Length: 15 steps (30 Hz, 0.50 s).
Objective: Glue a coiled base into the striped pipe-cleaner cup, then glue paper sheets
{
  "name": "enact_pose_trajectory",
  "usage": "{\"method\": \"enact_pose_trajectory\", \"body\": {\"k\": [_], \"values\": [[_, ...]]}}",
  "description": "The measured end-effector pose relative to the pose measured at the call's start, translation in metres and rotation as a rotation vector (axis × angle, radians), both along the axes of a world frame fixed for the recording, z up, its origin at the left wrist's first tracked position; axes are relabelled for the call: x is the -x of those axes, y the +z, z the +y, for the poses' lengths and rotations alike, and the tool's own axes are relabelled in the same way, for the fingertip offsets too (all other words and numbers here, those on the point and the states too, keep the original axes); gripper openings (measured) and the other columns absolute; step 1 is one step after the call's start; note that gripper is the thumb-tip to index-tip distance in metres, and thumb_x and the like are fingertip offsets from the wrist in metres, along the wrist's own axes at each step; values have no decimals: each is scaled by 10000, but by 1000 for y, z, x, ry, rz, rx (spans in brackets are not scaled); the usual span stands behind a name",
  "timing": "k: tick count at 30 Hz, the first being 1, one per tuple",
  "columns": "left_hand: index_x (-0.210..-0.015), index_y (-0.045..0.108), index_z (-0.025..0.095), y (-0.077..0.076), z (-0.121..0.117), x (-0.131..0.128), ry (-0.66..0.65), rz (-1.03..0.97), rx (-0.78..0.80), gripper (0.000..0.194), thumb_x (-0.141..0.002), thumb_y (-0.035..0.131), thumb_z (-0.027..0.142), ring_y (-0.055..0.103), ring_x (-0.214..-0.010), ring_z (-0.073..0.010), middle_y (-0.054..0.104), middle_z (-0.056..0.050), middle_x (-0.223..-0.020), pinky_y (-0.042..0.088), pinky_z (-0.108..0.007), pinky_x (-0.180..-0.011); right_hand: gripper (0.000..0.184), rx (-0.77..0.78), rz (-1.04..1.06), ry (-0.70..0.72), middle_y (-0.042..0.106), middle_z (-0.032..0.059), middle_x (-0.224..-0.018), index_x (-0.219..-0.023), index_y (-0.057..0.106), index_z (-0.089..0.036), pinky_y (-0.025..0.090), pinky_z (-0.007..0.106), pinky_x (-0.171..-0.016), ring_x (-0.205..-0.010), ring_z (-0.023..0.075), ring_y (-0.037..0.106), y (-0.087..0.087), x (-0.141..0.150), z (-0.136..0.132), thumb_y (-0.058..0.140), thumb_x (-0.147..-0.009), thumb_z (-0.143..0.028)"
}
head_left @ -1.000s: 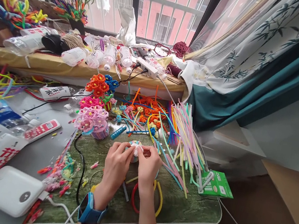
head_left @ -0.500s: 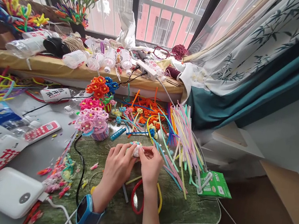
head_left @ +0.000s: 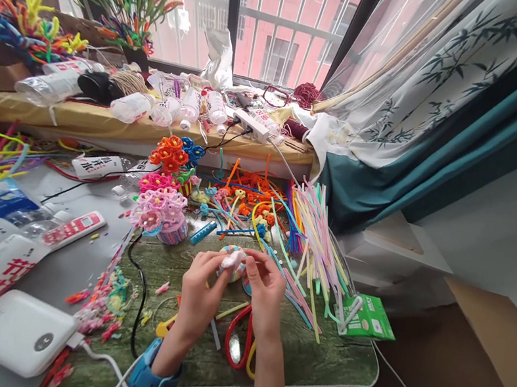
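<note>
My left hand and my right hand meet over the green mat, both pinching a small pastel pipe-cleaner flower held between their fingertips. A blue watch is on my left wrist. Red and yellow scissor handles lie on the mat just under my right wrist. A bunch of pink pipe-cleaner flowers stands left of the hands.
Pastel pipe cleaners fan out to the right beside a green packet. A white power bank and red remote lie left. Bottles and a power strip crowd the sill.
Both hands stayed together on the small flower, turning it slightly and lifting it a little. The view shifted slightly; the scissor handles show more under my right wrist.
</note>
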<state>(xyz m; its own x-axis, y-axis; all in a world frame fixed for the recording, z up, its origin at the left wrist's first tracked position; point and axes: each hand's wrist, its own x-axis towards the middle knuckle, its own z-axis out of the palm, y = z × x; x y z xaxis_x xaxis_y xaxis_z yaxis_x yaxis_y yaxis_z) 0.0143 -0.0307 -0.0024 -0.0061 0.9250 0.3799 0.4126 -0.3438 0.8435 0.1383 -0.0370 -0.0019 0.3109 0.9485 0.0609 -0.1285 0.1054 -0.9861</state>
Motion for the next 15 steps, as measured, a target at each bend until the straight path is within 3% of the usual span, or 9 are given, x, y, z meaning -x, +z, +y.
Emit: {"method": "enact_pose_trajectory", "body": {"k": [3, 7, 12, 15], "values": [[-886, 756, 172, 3, 1, -2, -82, -309, 295, 293, -850, 654, 444, 621, -747, -189, 725, -33, -805, 490, -281, -690, 353, -24, -84, 21, 732, 73, -1007, -1035, 749, -222, 548, 306, -696, -774, 189, 661, -3, -7, 0, 713, -817, -497], [-938, 768, 140, 6, 3, -1, -164, -524, 473, 366, -766, 728, 461, 651, -776, -200, 743, -32, -792, 516, -285, -724, 285, -6, -118, 90, 747, 74, -977, -953, 777, -222, 556, 333, -754, -819, 215, 687, -7, -8, -1, 734, -805, -462], [-888, 747, 137, 5, 2, 2, -196, -528, 509, 336, -728, 772, 432, 677, -785, -202, 763, -47, -846, 529, -286, -734, 287, 75, 5, 113, 759, 60, -809, -872, 777, -208, 556, 307, -617, -697, 212, 691, -6, -3, -10, 756, -774, -477], [-974, 695, 155, 3, -1, 5, -172, -450, 462, 344, -760, 758, 417, 693, -747, -198, 753, -39, -802, 544, -287, -697, 287, 91, 27, 99, 749, 61, -754, -827, 774, -196, 533, 287, -553, -624, 191, 665, -6, -2, -15, 754, -777, -479]]}}
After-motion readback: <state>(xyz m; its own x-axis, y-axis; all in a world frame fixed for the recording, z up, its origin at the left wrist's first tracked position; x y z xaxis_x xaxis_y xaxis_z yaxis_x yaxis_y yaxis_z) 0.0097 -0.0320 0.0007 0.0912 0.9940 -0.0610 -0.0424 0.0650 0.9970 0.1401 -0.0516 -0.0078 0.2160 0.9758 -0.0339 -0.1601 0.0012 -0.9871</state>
